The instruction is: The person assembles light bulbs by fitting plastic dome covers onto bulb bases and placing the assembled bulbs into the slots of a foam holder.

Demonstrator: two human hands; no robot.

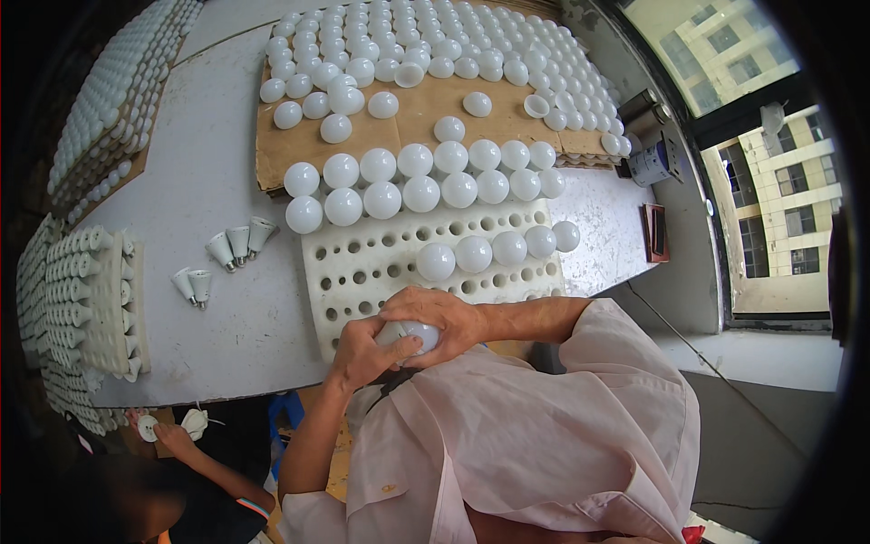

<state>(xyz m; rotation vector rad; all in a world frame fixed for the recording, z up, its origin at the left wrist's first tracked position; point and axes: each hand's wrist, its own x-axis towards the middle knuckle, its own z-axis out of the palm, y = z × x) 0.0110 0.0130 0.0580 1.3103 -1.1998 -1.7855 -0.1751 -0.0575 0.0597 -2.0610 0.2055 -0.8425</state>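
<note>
Item 1, nearest you: one white bulb [410, 336], held over the near edge of the worktop [213, 195]. Your left hand [367, 352] wraps it from below, fingers curled tight; your right hand [444, 317] covers it from above, fingers closed over the dome. Only a sliver of the bulb shows between them.

Item 2: white perforated tray [362, 263], just beyond your hands, mostly empty holes. Five finished bulbs [473, 253] sit along its far right side.

Item 3: loose bulb bases [237, 243], grey and white, lying in two small groups left of the tray.

Item 4: cardboard sheet [290, 145] at the far edge, carrying rows of white domes [421, 192] and a dense field further back.

Item 5: stacked trays of bases [86, 290] along the left edge.

Item 6: another person's hand [172, 437], below the near edge at the left, beside a white part.

Risk, as a judgement: you hold the bulb off the worktop's edge, so a slipped grip would likely drop it to the floor. The domes on the cardboard sit loose and could roll if nudged.
</note>
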